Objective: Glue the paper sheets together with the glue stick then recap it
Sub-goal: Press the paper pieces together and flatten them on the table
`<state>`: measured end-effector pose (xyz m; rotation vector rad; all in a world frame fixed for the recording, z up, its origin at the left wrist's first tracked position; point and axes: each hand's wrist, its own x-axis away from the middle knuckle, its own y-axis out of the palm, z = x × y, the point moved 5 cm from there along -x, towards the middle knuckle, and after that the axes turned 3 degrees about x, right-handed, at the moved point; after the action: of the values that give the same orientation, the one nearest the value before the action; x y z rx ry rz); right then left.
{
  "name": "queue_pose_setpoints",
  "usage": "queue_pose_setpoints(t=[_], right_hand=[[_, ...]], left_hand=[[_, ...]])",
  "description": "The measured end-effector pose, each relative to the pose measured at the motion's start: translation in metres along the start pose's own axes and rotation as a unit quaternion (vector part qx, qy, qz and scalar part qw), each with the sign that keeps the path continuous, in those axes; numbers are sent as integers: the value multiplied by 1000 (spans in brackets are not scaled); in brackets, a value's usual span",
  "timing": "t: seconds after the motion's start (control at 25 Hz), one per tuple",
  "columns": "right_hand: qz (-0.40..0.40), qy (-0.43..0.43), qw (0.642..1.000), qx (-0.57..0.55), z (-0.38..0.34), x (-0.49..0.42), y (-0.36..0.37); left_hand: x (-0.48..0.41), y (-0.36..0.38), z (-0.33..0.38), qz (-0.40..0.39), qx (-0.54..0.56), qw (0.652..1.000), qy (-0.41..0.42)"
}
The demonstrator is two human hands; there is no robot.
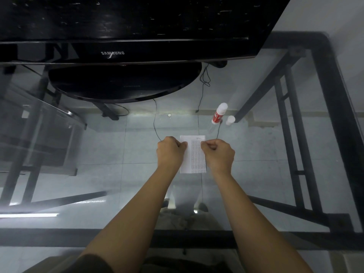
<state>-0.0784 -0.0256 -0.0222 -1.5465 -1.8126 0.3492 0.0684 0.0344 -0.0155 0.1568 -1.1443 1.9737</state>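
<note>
Forearms reach forward from the near edge over a clear glass worktop (78, 174) with a black metal frame. The left hand (171, 152) is curled into a loose fist, its fingertips pressing the left edge of a white paper sheet printed with columns of small text (192, 154). The right hand (218, 154) is curled the same way, fingertips on the sheet's right side. Whether one sheet or several lie stacked there cannot be told. The paper lies flat on the glass between the hands. Beyond it, to the right, a white glue stick with a red label (219, 113) stands upright with its cap off, and a small white cap (230, 120) stands just beside it. Thin black cables (201, 95) trail across the glass. Farthest back sits a black Samsung monitor on a round glossy base (126, 52).
</note>
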Motion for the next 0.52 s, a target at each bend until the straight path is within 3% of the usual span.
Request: queue_pose_setpoints(t=[0.2,0.28,0.4,0.52], right_hand=[[38,-43,996,71,-6,1,2],[57,-114,983,131,-10,2,0],[-30,-315,918,240,-12,7,9],[-126,-385,837,368,4,8,18]], left_hand=[[-3,0,0,-5,-3,999,-41],[-4,1,0,-8,-4,999,-40],[-4,2,1,-6,-9,999,-34],[-5,3,-1,-9,-13,999,-29]])
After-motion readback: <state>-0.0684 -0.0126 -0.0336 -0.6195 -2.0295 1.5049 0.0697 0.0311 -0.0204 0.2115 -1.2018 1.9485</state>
